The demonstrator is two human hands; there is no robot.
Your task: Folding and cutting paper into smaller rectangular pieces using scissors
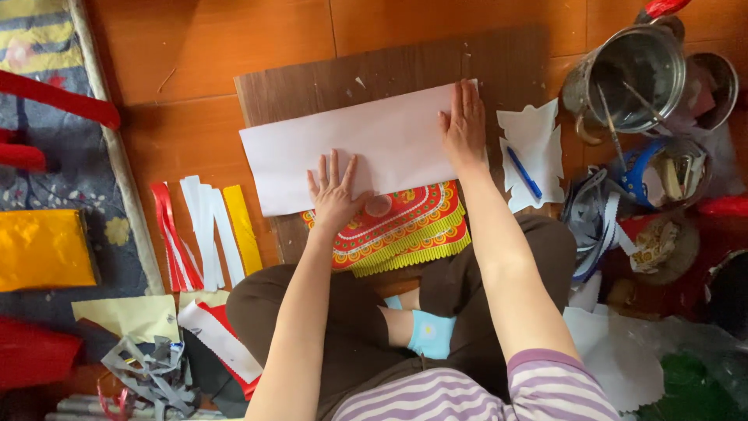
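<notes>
A white sheet of paper [366, 144] lies on a dark wooden board [405, 66] on the floor. My left hand [333, 189] rests flat on the sheet's near edge with fingers spread. My right hand [465, 125] presses flat on the sheet's right end. Under the sheet's near edge sticks out a red and yellow patterned paper [405, 230] with a scalloped border. Neither hand holds anything.
A blue pen [524, 173] lies on white cut paper [534, 152] to the right. Metal pots [635, 74] with tools and a tape roll [639, 168] stand at the far right. Red, white and yellow paper strips [206, 234] lie left. A yellow packet [43, 249] sits on a rug.
</notes>
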